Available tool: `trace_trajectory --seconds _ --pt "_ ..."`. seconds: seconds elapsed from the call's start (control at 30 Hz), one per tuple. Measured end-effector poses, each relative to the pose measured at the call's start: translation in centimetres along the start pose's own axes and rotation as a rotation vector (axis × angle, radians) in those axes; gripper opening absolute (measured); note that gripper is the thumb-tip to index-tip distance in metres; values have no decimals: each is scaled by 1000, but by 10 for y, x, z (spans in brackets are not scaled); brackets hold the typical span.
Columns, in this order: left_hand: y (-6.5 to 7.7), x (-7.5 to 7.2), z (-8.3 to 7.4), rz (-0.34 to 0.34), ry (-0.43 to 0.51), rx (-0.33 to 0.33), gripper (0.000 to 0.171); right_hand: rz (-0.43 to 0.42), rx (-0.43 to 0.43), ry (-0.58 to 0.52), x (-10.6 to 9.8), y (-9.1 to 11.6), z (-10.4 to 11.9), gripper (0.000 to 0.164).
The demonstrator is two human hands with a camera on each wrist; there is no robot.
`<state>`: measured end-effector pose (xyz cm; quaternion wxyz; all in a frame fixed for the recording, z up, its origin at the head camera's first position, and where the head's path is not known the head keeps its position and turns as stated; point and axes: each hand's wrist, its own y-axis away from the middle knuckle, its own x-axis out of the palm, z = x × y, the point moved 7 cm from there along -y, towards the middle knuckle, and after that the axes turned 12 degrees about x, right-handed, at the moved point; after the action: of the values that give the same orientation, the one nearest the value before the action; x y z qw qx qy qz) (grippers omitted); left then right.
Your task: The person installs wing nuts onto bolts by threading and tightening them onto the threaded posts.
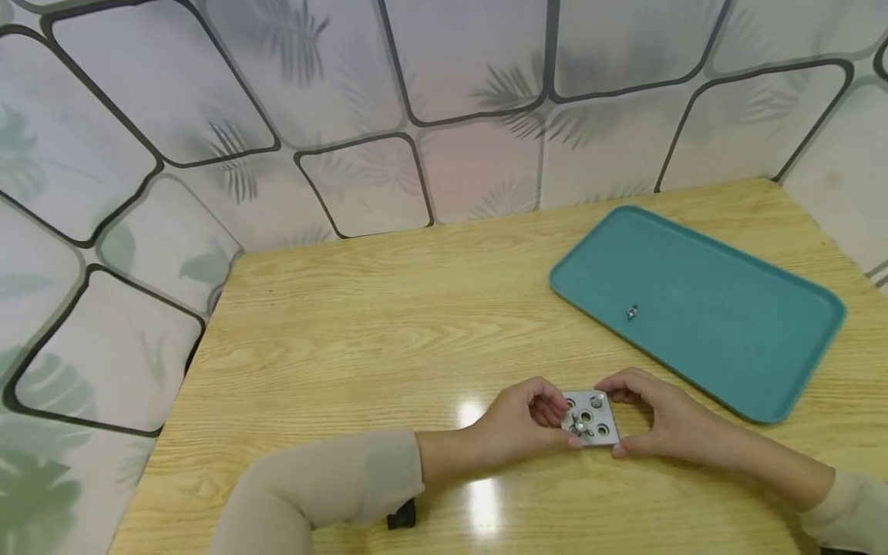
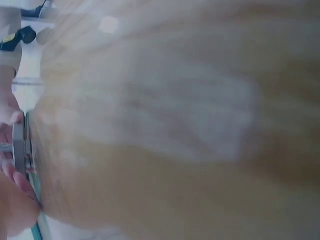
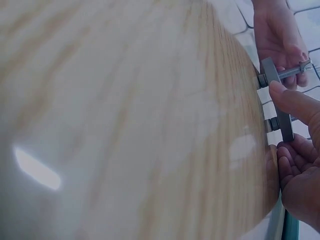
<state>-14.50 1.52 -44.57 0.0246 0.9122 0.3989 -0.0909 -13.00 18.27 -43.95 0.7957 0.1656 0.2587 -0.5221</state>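
A square grey metal plate (image 1: 609, 416) with several round holes lies between both hands, low over the table. A bolt with a wing nut (image 1: 580, 425) rises from its near left part, and a round bolt end (image 1: 597, 401) shows near the far right corner. The left hand (image 1: 516, 424) holds the plate's left side, thumb at the near edge and fingers curled by the far left corner. From the right, the right hand (image 1: 676, 420) grips the plate between thumb and fingers. Bolt heads (image 3: 271, 124) stick out of the plate's underside in the right wrist view.
Behind the right hand lies a teal tray (image 1: 735, 308) on the wooden table (image 1: 333, 347), with a small metal wing nut (image 1: 632, 312) on it. A black object (image 1: 402, 515) shows beneath the left sleeve. Patterned curtains or panels (image 1: 479, 162) stand behind the table and along its left side.
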Motion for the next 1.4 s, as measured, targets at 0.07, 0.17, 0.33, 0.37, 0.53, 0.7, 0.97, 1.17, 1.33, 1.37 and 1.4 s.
trace_trajectory --seconds 0.07,0.17,0.33,0.37,0.53,0.7,0.97,1.17,1.33,1.37,1.4 --pt "0 -1 1 16 18 6 26 4 6 -1 0 0 0 63" --pt "1 1 3 88 28 17 23 7 30 6 0 -1 -1 63" --pt "2 0 6 129 3 93 30 1 44 19 1 -1 -1 62" --pt "1 -1 6 118 -8 125 32 0 42 19 1 0 -1 62" --pt "0 1 -1 68 -75 314 41 -11 24 15 1 1 -1 63" --pt "0 6 -7 1 -192 400 45 -11 -4 5 1 0 0 65" --pt "-3 8 -8 -64 -233 416 41 -9 -19 -7 0 0 1 64" --pt "-3 8 -9 -48 -222 414 40 -12 -23 11 0 1 1 66" --pt "0 2 -10 -69 -241 379 38 -16 -13 6 0 0 1 64" --pt "1 1 -11 -67 -253 386 37 -20 -15 9 0 0 1 64" --pt "1 0 -12 -61 -255 394 35 -26 -14 10 0 0 1 64"
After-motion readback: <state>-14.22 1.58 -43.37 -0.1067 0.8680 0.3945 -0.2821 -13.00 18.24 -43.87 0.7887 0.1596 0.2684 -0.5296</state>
